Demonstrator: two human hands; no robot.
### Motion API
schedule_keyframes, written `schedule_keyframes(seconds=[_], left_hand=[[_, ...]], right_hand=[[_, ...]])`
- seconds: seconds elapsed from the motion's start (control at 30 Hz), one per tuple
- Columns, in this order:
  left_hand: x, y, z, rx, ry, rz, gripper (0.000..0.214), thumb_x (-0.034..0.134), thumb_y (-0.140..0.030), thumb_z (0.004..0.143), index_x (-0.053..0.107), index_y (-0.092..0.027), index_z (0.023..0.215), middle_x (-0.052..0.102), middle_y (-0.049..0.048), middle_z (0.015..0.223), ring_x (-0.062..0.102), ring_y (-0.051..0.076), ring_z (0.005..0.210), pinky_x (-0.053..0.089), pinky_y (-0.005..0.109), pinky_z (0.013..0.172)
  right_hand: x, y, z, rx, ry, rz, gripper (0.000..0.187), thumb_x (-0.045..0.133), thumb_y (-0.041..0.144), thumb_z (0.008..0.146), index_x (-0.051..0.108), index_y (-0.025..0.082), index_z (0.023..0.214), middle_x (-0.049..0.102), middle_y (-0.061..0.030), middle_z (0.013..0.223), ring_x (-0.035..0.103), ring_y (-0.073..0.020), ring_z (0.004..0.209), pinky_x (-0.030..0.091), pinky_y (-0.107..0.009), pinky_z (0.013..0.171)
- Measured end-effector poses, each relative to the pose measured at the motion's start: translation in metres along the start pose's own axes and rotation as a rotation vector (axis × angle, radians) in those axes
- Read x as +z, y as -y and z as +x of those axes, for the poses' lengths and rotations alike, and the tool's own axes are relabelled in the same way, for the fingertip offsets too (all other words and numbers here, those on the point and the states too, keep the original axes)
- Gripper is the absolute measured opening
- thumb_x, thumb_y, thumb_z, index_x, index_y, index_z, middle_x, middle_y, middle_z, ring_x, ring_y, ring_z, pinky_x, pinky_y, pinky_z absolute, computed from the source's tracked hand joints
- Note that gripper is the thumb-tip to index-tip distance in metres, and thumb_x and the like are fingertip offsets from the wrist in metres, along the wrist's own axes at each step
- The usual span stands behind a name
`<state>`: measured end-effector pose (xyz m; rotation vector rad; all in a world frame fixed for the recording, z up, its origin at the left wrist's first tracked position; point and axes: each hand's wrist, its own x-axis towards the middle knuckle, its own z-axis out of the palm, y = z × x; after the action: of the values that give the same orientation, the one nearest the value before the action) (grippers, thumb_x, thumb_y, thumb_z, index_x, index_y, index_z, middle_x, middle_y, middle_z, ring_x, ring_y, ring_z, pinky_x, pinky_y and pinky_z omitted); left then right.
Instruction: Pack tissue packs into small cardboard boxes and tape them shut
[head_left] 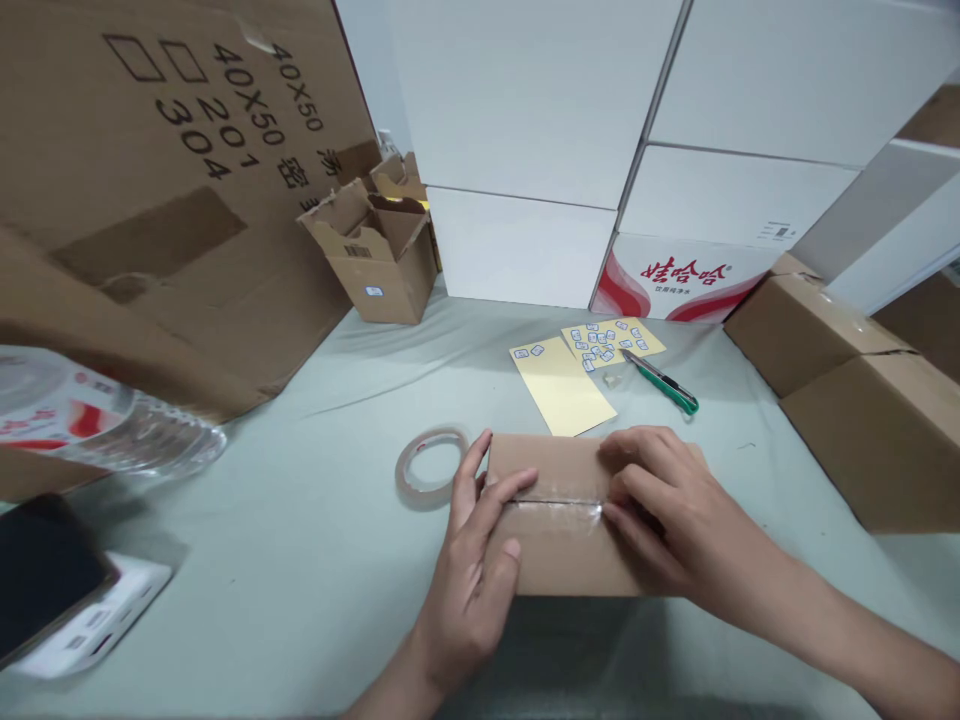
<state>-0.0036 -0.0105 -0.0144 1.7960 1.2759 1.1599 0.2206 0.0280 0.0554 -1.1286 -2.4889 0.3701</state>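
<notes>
A small brown cardboard box [559,470] lies on the pale table, its top seam covered by a strip of clear tape [562,503]. My left hand [480,545] rests flat on the box's left end, fingers stretched along the seam. My right hand [660,510] lies on the right part of the box, its fingertips pressing on the tape. A roll of clear tape [431,465] sits just left of the box, close to my left fingers.
Two yellow sticker sheets [570,385] and a green utility knife [664,382] lie behind the box. Brown boxes [862,420] stand right, an open small box [379,250] and large cardboard [172,180] left, white boxes behind. A plastic bottle [90,420] and phone [45,575] lie at left.
</notes>
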Motion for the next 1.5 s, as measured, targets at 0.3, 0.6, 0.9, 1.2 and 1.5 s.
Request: schedule_keyframes(seconds=[0.3,0.6,0.9,1.2,1.5], left_hand=[[0.000,0.006,0.000,0.053,-0.004,0.001,0.047,0.043,-0.017,0.089,0.053,-0.027,0.134,0.014,0.0083,0.162,0.022,0.038,0.148,0.035,0.060,0.112],[0.002,0.008,-0.002,0.058,-0.024,-0.003,0.047,0.040,-0.017,0.089,0.053,-0.028,0.133,0.013,0.0058,0.162,0.024,0.036,0.147,0.032,0.059,0.114],[0.002,0.009,-0.001,0.078,-0.031,0.012,0.046,0.041,-0.018,0.090,0.052,-0.027,0.134,0.014,0.0072,0.162,0.022,0.035,0.148,0.033,0.057,0.114],[0.002,0.010,0.000,0.086,-0.027,0.053,0.044,0.038,-0.019,0.092,0.052,-0.027,0.133,0.014,0.0069,0.162,0.021,0.033,0.148,0.032,0.057,0.114],[0.005,0.010,-0.002,0.023,-0.033,-0.048,0.048,0.041,-0.022,0.090,0.049,-0.030,0.137,0.014,0.0038,0.163,0.019,0.032,0.149,0.026,0.054,0.118]], right_hand=[[-0.001,-0.008,0.001,0.075,0.016,0.064,0.014,0.047,0.014,0.091,0.049,0.022,0.080,0.054,-0.0103,0.116,0.052,-0.0259,0.112,0.049,-0.044,0.088],[0.000,-0.008,0.009,0.201,0.110,0.030,0.021,0.051,0.016,0.085,0.043,0.021,0.067,0.054,-0.0107,0.112,0.055,-0.0266,0.106,0.050,-0.045,0.083],[-0.004,-0.005,0.011,0.268,0.138,0.018,0.017,0.053,0.026,0.090,0.048,0.022,0.106,0.060,-0.0078,0.107,0.058,-0.0237,0.092,0.049,-0.044,0.082],[-0.008,-0.031,0.001,0.193,0.076,-0.035,0.065,0.049,0.032,0.095,0.018,0.027,0.152,0.047,-0.0112,0.142,0.044,-0.0283,0.131,0.044,-0.049,0.103],[-0.009,-0.020,-0.044,-0.227,0.091,-0.155,0.045,0.055,0.033,0.094,0.049,0.023,0.137,0.029,-0.0143,0.154,0.028,-0.0342,0.142,0.037,-0.059,0.109]])
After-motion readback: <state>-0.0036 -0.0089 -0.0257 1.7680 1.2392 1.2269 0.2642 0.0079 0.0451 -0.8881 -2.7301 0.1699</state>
